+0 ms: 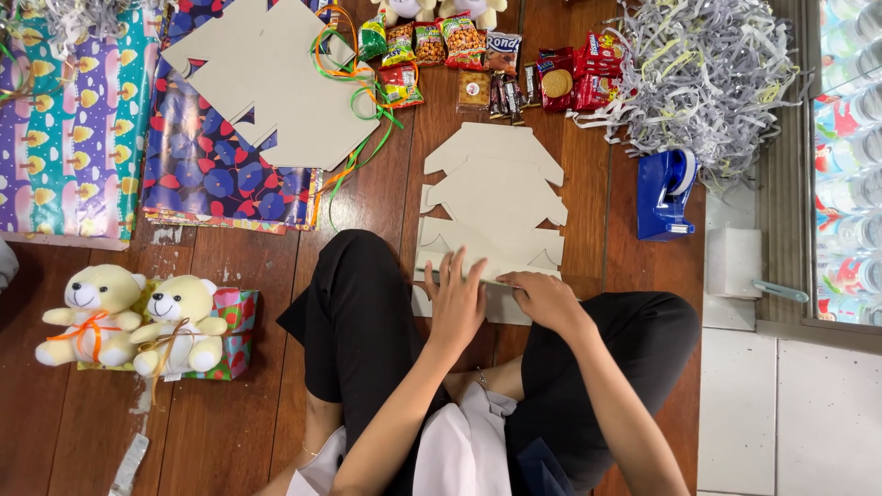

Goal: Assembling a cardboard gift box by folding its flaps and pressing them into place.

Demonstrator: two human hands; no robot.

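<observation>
Seated on the floor, left hand [457,303] lies flat with fingers spread on the cardboard cutout [493,207] at twelve o'clock from the knees, right hand [544,298] curled at its near edge, gripping nothing; creasing well likely needs firm, even pressure.

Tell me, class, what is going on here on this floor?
A person sits cross-legged on a wooden floor, pressing both hands flat on a cut cardboard sheet: left hand and right hand at its near edge. Beside it lie a blue tape dispenser, snack packets, shredded paper, wrapping paper and two teddy bears.
</observation>
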